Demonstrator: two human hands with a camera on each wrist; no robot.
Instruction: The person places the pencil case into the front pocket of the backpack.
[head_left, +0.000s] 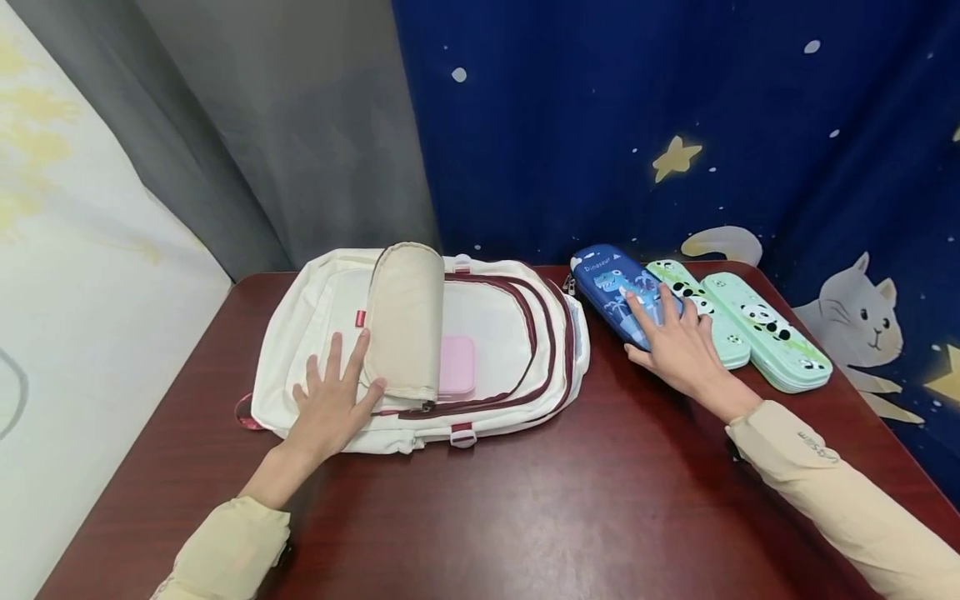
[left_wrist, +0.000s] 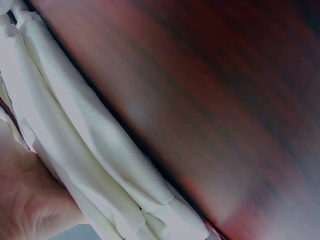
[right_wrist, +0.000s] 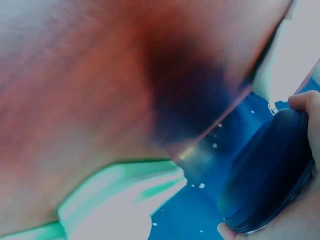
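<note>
A white backpack with dark red trim lies flat on the table, its front pocket flap folded back. Inside the opened pocket shows part of a pink case. My left hand rests on the backpack with fingers spread, thumb and index finger at the edge of the flap. On the right, my right hand holds a dark blue dinosaur pencil case from above. In the right wrist view, thumb and a fingertip lie on opposite sides of the blue case.
Two mint green panda pencil cases lie side by side at the right, one partly behind my right hand, the other farther right. A dark red wooden table lies beneath. Grey and blue curtains hang along its back edge.
</note>
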